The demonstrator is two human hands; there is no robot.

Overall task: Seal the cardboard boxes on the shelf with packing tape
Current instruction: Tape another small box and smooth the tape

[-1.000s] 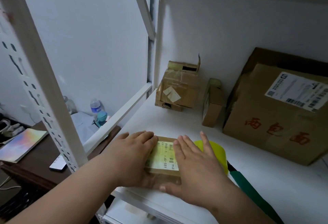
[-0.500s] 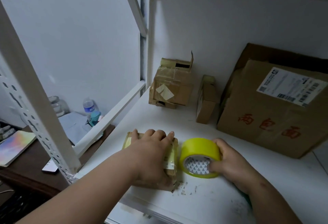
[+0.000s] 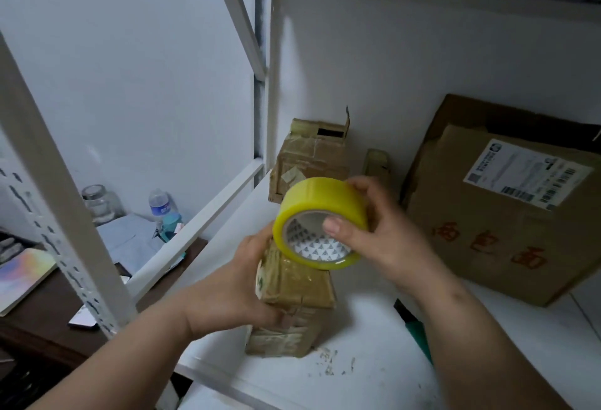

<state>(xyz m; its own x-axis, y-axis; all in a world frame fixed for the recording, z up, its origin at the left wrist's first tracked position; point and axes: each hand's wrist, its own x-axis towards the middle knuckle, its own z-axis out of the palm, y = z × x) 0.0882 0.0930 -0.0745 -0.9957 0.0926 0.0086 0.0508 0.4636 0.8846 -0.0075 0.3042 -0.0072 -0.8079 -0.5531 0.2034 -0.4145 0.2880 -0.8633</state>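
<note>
**Shelf stock, near to far: small box and tape roll in hand**

1. Shelf [image 3: 374,374], white, lower centre of the frame. I see scuffs and bits of debris on its near edge.
2. Dark green object [image 3: 418,331], lower right, partly hidden behind my right forearm; I cannot tell what it is.
3. Small cardboard box [image 3: 292,299], centre, stood on end on the shelf, already heavily taped. My left hand [image 3: 227,295] has its fingers closed around the box's left side.
4. Roll of yellow packing tape [image 3: 320,211], centre, lifted clear of the shelf, just above the small box. My right hand [image 3: 387,234] has its fingers closed around the roll, thumb hooked into the core.
5. Large cardboard box [image 3: 507,230], right, red characters on its front, a shipping label on top.
6. Taped box [image 3: 312,162], upper centre against the back wall, top flap raised.
7. Narrow box [image 3: 377,162], beside it, partly hidden behind the right hand.
8. Tabletop [image 3: 42,318], lower left beyond the shelf frame, carrying a water bottle [image 3: 159,203] and a glass jar [image 3: 97,203].
</note>
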